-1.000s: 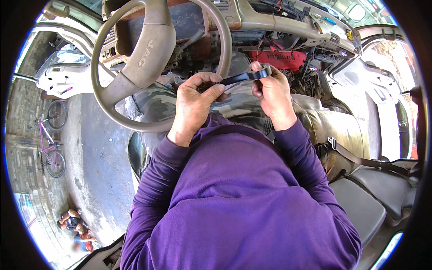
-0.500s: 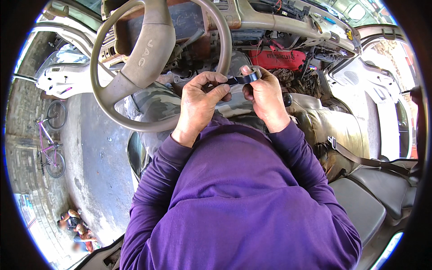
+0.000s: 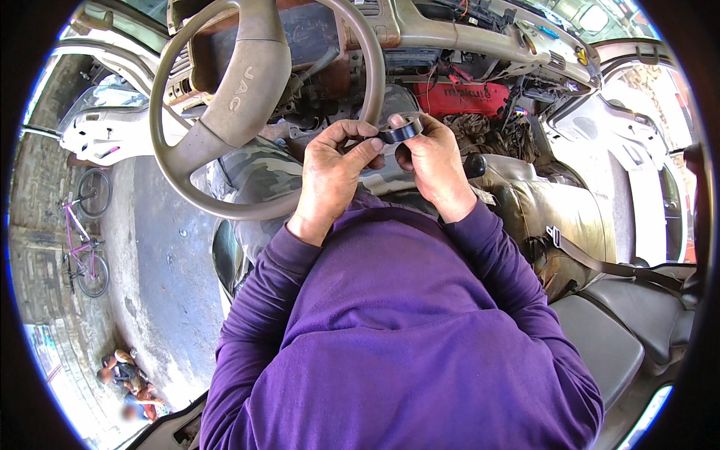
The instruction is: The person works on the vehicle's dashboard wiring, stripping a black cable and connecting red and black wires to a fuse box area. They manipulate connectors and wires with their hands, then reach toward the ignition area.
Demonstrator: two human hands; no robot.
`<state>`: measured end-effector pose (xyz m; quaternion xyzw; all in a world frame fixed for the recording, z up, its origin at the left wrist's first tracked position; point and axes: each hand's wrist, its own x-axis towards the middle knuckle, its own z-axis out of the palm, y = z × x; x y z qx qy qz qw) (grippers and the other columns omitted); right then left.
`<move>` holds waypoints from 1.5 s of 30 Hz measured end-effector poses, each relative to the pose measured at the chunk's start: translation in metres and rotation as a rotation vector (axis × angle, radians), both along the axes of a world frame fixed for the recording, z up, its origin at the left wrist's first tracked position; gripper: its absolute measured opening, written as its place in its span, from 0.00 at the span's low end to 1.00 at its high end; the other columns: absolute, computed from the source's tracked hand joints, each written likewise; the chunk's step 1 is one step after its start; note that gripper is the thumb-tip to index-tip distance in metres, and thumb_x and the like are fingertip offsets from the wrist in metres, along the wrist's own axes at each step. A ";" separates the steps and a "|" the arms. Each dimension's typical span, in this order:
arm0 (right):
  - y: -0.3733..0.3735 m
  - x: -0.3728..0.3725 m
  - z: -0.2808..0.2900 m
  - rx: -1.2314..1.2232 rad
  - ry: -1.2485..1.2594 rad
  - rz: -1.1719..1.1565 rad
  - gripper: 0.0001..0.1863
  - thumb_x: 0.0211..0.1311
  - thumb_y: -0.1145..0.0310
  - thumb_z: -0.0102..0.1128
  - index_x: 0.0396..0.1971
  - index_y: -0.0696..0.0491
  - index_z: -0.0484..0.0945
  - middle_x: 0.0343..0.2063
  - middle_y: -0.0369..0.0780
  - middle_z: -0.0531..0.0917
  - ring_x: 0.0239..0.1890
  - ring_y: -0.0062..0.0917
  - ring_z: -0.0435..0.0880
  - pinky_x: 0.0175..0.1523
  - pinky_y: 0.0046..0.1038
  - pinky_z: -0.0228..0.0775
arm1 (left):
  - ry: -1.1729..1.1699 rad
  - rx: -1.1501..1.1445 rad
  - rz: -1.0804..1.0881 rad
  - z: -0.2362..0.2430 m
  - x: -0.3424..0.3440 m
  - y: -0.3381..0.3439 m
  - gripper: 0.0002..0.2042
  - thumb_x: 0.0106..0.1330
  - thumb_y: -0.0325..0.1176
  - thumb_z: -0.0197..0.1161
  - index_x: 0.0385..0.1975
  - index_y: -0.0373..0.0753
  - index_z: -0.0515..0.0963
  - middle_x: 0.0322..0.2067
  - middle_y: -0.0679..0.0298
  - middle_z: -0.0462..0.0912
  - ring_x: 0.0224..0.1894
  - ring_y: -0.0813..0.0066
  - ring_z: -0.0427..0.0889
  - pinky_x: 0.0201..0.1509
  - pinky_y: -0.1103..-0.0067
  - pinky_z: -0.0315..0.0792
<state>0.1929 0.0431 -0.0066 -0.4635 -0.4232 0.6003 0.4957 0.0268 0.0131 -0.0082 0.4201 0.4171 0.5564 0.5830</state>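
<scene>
My left hand (image 3: 334, 169) pinches a dark tape strip just below the right side of the beige steering wheel (image 3: 171, 166). My right hand (image 3: 439, 165) grips a roll of black tape (image 3: 400, 133), thumb at its upper edge. The roll sits close beside my left fingertips, and the short length between them is partly hidden by fingers. Both hands are over my lap in camouflage trousers (image 3: 247, 172), with purple sleeves on both forearms.
The opened dashboard (image 3: 480, 41) shows loose wires and small tools. A red item (image 3: 450, 97) lies below it. A worn seat (image 3: 570, 210) with a belt is on the right. Outside the left doorway are a pink bicycle (image 3: 79, 232) and people (image 3: 131, 379).
My right hand has moved left and slightly down with the roll, toward my left fingertips, so the dark strip between them looks shorter. My left hand has shifted slightly right.
</scene>
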 end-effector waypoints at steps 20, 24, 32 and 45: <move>-0.003 0.013 0.007 1.200 -1.116 -0.036 0.12 0.53 0.71 0.65 0.39 0.48 0.84 0.36 0.35 0.78 0.39 0.30 0.81 0.42 0.32 0.75 | -0.151 -0.119 0.023 0.006 -0.006 -0.005 0.07 0.62 0.19 0.69 0.38 0.31 0.80 0.30 0.64 0.83 0.28 0.77 0.82 0.35 0.82 0.77; 0.014 0.044 -0.009 0.830 -0.682 -0.377 0.08 0.58 0.71 0.65 0.38 0.52 0.84 0.31 0.38 0.81 0.32 0.25 0.83 0.36 0.33 0.74 | -0.176 -0.081 0.110 0.012 -0.023 -0.010 0.07 0.62 0.18 0.69 0.37 0.33 0.80 0.28 0.63 0.82 0.25 0.78 0.81 0.31 0.85 0.76; 0.042 0.168 0.002 0.341 0.055 -0.605 0.10 0.66 0.68 0.69 0.40 0.57 0.81 0.30 0.35 0.81 0.22 0.16 0.77 0.21 0.17 0.63 | 0.041 0.005 0.207 0.013 -0.100 -0.027 0.08 0.61 0.18 0.69 0.38 0.30 0.80 0.32 0.62 0.83 0.27 0.75 0.83 0.33 0.83 0.79; 0.064 0.316 0.011 0.334 -0.173 -0.806 0.14 0.68 0.75 0.56 0.51 0.60 0.80 0.32 0.41 0.82 0.24 0.17 0.76 0.25 0.18 0.63 | 0.312 0.015 0.247 0.027 -0.170 -0.029 0.10 0.62 0.21 0.69 0.43 0.30 0.81 0.31 0.61 0.83 0.28 0.76 0.83 0.36 0.80 0.80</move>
